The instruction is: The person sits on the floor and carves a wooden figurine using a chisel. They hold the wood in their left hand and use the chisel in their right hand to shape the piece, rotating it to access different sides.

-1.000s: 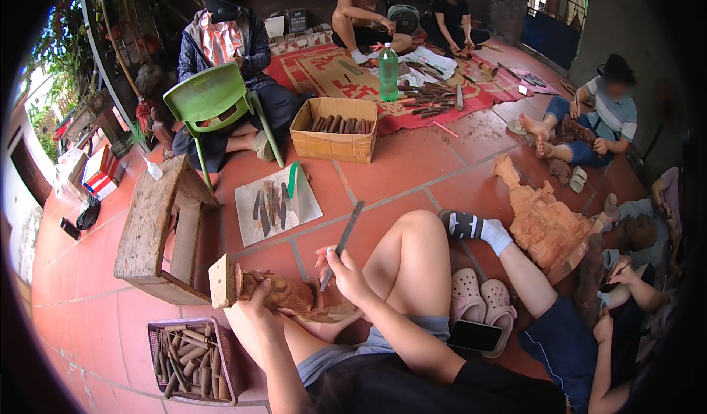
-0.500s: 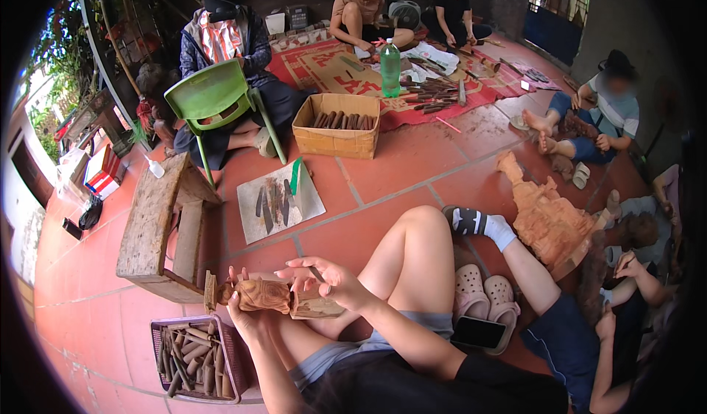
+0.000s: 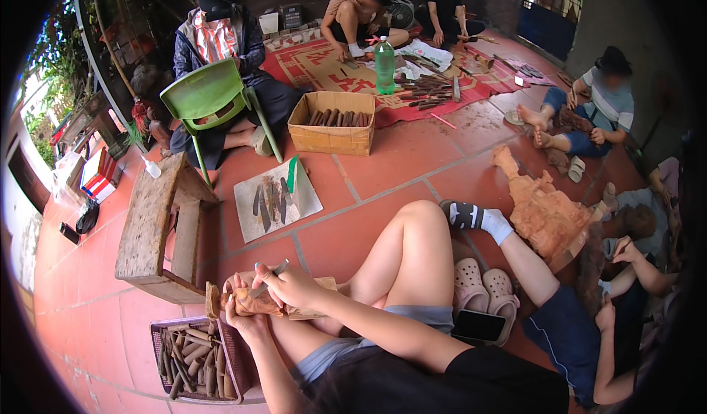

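A reddish-brown carved wooden figure [image 3: 255,303] lies across my lap, its flared base pointing left. My left hand [image 3: 247,324] is wrapped round it from below, fingertips showing at its far side. In my right hand [image 3: 293,289] a thin grey flat strip [image 3: 279,268] is pinched, one end against or just over the figure's surface. Whether the strip is a blade or an abrasive piece I cannot tell. Beneath the figure's right end a pale wooden block [image 3: 309,312] shows, partly behind my right wrist.
To my left stand a wooden stool [image 3: 151,223] and a basket of tool handles [image 3: 234,384]. Ahead, dark strips lie on a paper sheet [image 3: 305,202], near a cardboard box [image 3: 331,140]. Pink clogs [image 3: 471,289], a phone [image 3: 480,326] and a large carving [image 3: 545,208] are at right. Several people sit around.
My right hand has come down and left, from raised above the figure to close against it, bringing the grey strip onto or near the wood. My left hand still holds the figure.
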`<state>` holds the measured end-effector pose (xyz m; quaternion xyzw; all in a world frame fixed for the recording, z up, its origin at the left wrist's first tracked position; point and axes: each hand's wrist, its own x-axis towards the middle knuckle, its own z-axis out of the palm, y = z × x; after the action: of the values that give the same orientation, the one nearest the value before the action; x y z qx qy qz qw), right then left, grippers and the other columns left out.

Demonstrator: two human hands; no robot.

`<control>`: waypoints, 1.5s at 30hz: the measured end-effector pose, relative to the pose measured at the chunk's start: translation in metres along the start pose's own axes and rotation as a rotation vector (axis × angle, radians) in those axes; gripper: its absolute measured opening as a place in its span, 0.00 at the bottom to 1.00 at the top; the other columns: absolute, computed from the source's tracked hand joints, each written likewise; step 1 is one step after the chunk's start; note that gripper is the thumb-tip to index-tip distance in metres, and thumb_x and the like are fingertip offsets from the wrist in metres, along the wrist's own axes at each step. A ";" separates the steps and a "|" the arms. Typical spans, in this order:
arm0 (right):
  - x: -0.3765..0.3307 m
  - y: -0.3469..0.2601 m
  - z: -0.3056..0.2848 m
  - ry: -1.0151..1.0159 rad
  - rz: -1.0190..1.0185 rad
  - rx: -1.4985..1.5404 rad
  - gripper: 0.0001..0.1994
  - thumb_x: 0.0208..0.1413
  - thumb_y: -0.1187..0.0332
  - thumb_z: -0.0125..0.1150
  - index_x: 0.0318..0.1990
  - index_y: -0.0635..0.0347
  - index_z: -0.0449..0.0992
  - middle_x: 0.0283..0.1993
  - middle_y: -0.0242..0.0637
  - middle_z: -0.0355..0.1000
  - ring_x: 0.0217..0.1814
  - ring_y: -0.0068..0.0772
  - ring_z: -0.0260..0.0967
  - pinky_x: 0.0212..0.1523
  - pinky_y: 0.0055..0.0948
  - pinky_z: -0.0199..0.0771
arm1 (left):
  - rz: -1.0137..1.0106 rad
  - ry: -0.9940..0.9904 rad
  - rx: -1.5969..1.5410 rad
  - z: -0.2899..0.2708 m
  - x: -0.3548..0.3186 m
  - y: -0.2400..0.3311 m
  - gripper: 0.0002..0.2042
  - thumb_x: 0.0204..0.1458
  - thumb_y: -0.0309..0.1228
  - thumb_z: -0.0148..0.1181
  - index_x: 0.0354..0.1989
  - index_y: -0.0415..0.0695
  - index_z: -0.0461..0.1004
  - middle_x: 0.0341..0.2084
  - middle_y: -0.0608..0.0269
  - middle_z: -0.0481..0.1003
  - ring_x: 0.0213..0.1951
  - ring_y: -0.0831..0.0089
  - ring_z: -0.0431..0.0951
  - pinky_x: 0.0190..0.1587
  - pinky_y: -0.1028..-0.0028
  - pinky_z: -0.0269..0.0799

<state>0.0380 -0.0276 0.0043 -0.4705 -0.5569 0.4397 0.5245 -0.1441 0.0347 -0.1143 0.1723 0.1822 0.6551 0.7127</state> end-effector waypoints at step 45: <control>0.002 0.070 0.023 0.143 -0.360 -0.263 0.11 0.53 0.62 0.66 0.24 0.56 0.78 0.27 0.27 0.75 0.36 0.28 0.69 0.51 0.35 0.59 | 0.005 -0.120 -0.061 -0.009 -0.003 0.009 0.19 0.48 0.32 0.58 0.49 0.39 0.70 0.40 0.53 0.73 0.49 0.59 0.73 0.59 0.60 0.68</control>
<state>0.0190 -0.0140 -0.0657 -0.4580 -0.6458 0.2280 0.5668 -0.1565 0.0327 -0.1181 0.1899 0.1185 0.6506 0.7257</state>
